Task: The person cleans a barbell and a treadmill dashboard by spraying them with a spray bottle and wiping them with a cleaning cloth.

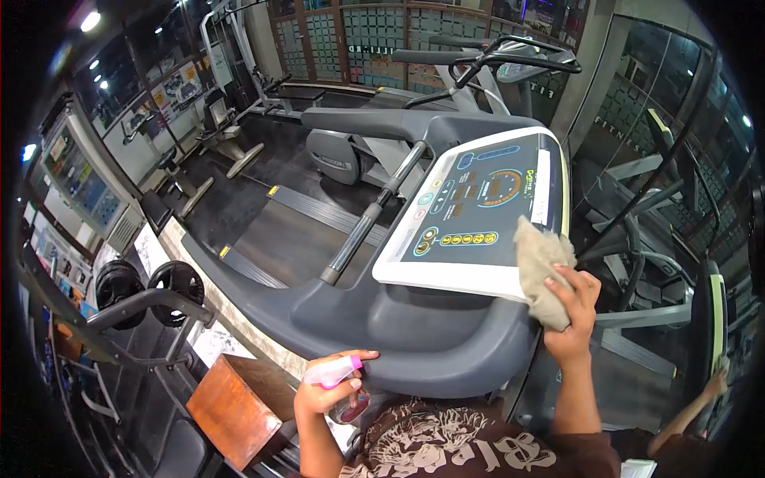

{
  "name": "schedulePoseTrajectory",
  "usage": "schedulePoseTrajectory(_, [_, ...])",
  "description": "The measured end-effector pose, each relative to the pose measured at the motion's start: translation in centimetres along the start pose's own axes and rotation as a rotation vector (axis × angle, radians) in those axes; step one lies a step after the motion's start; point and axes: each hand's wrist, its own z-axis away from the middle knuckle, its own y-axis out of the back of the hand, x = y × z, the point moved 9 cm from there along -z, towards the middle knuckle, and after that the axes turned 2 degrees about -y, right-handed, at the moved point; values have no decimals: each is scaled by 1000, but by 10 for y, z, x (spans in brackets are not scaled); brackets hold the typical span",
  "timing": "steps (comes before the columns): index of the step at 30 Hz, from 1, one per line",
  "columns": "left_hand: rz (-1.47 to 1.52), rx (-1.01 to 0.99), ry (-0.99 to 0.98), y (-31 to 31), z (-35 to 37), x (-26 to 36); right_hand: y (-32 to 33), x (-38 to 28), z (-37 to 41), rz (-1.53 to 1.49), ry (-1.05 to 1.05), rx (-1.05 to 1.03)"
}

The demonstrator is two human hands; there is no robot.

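My right hand (575, 309) is closed on a beige cloth (546, 267), which lies over the lower right corner of the treadmill console (470, 203). The console has a white frame and a dark panel with printed buttons. My left hand (325, 390) is wrapped round a spray bottle (331, 372) with a pink top, beside the treadmill's grey front housing (446, 350). One finger of that hand stretches along the housing's edge.
The treadmill belt (311, 243) extends beyond the console. A wooden box (239, 410) stands at the lower left, near black weight plates (175, 292). Another exercise machine (510, 68) is behind the treadmill. A mirror (653, 119) on the right reflects the room.
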Motion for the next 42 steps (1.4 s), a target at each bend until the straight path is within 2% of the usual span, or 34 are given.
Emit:
schedulePoseTrajectory(3, [-4, 2, -41, -3, 1, -1, -7, 46, 14, -223, -195, 274])
schedulePoseTrajectory(7, [95, -58, -98, -19, 3, 14, -11, 98, -7, -337, -352, 394])
schedulePoseTrajectory(8, [169, -62, -76, -28, 4, 22, -13, 108, -15, -398, -445, 346])
schedulePoseTrajectory(11, [278, -118, -115, -42, 2, 37, -20, 115, -15, -435, -421, 249])
schedulePoseTrajectory(15, [421, -168, -208, -41, -5, 48, -3, 66, -1, -473, -313, 208])
schedulePoseTrajectory(18, [557, -150, -303, -29, -3, 42, 2, 35, 15, -307, -251, 121])
schedulePoseTrajectory(23, [669, -137, -499, -20, 4, 74, -10, 62, 31, -359, -346, 222])
schedulePoseTrajectory(25, [642, -110, -573, -15, 6, 87, -18, 89, 28, -450, -468, 319])
schedulePoseTrajectory(27, [631, -64, -641, -12, 7, 99, -25, 113, 21, -419, -550, 331])
schedulePoseTrajectory(32, [438, -55, -794, -12, -17, 125, -33, 136, -12, -330, -523, 319])
schedulePoseTrajectory(37, [343, 4, -810, -7, -68, 116, -42, 164, -51, -285, -518, 274])
schedulePoseTrajectory(42, [212, 209, -675, 2, -121, 86, -56, 201, -91, -167, -455, 236])
